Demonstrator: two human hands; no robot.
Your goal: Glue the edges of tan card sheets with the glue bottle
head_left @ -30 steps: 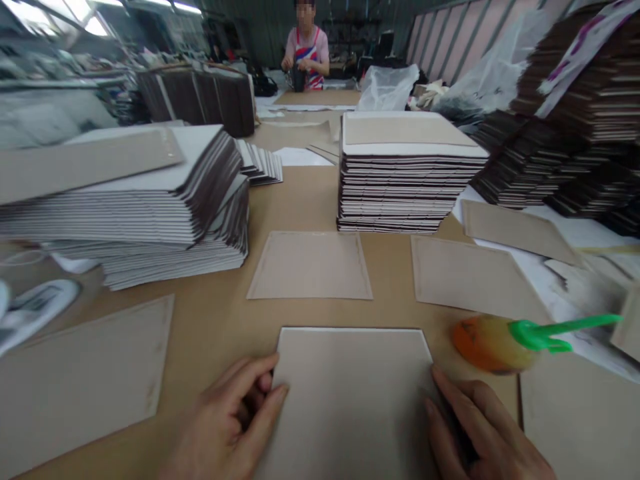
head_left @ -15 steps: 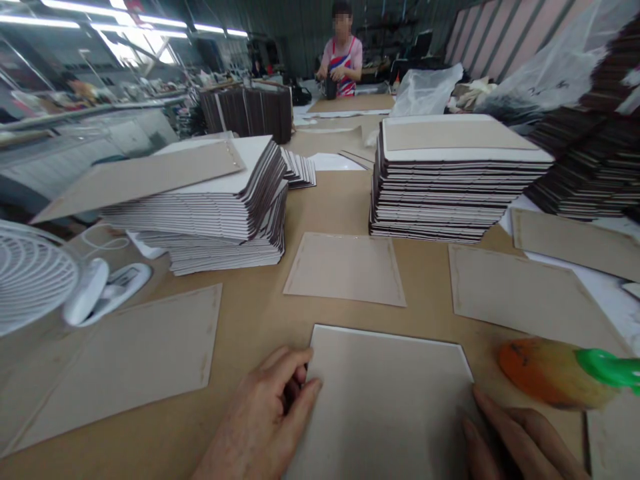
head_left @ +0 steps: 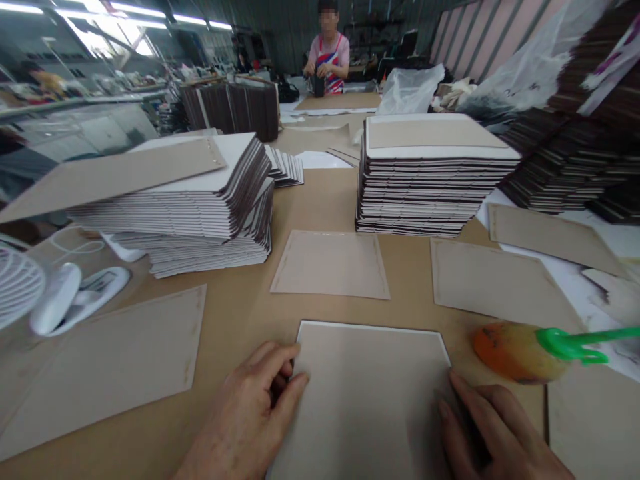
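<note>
A grey-beige cardboard sheet (head_left: 365, 400) with a thin white border lies flat in front of me. My left hand (head_left: 255, 400) grips its left edge, thumb on top and the index finger along the side. At the right edge, my right hand (head_left: 495, 427) holds the sheet with thumb and fingers close together; part of its grip is in shadow. Just beyond the right hand lies an orange squeeze bottle (head_left: 515, 350) with a green nozzle. A smaller cardboard piece (head_left: 330, 263) with brownish marks along its edges rests ahead of the sheet.
Tall stacks of white-and-dark folded panels stand at left (head_left: 200, 213) and right (head_left: 420, 193). More cardboard sheets lie left (head_left: 125, 353) and right (head_left: 500, 277). A white fan (head_left: 20, 283) is at far left. Across the table, a person (head_left: 329, 57) handles a dark object.
My view has turned slightly right, so everything sits further left in the picture. Both hands keep their places on the sheet's edges.
</note>
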